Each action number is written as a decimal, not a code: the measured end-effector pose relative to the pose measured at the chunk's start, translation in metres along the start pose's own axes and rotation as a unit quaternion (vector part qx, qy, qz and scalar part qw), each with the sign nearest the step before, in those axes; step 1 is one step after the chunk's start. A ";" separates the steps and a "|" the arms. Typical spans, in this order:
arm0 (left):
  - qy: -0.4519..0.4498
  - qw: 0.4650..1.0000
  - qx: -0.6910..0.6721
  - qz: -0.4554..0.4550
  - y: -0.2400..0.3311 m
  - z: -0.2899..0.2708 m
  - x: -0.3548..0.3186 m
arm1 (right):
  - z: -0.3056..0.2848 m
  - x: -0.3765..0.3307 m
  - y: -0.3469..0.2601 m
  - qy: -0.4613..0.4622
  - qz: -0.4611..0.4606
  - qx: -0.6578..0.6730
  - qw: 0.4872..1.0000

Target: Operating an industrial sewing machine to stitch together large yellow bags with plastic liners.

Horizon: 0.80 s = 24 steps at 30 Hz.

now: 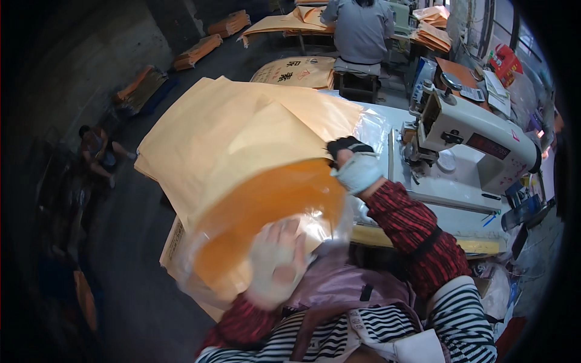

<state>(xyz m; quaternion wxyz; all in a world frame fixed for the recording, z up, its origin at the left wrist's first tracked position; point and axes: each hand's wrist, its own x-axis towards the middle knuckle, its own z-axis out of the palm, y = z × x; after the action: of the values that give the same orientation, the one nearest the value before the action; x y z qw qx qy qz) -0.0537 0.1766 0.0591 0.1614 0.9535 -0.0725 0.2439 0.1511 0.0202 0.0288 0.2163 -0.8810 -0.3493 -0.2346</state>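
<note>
A stack of large tan woven sacks [230, 133] lies across the table in front of me. The top sack's mouth gapes toward me, showing its orange inside [272, 187] and a clear plastic liner [203, 251]. My right hand [354, 166], in a pale glove with dark fingertips, is closed on the right edge of that sack's mouth. Low at the near side, my left hand [278, 260], in a light glove, rests against the shiny plastic with its fingers stretched out, somewhat smeared by motion.
A white sewing machine [484, 130] stands on the table to the right. Ahead, a person in grey [361, 33] sits on a stool by another machine. Bundles of sacks [196, 51] lie on the floor at far left, where another person [103, 154] sits.
</note>
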 end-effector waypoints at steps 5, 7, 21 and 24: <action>0.100 0.916 -0.068 -0.382 -0.148 0.066 -0.069 | -0.030 -0.075 0.011 -0.087 -0.057 -0.004 0.995; 0.254 0.880 -0.101 -0.388 -0.199 0.041 -0.086 | -0.025 -0.115 0.015 -0.138 -0.042 0.023 0.989; 0.349 0.844 -0.332 -0.238 -0.098 -0.104 -0.088 | -0.010 -0.106 -0.053 -0.110 -0.025 0.080 0.990; 0.416 0.746 -0.411 -0.320 -0.120 -0.109 -0.096 | -0.011 -0.113 -0.049 -0.106 -0.023 0.065 0.992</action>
<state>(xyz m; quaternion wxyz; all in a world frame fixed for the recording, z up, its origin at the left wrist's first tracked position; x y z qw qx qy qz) -0.1592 0.3325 0.0695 0.6201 0.5665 0.2177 0.4971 0.0399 -0.0109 -0.0157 0.2296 -0.8765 -0.4053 -0.1217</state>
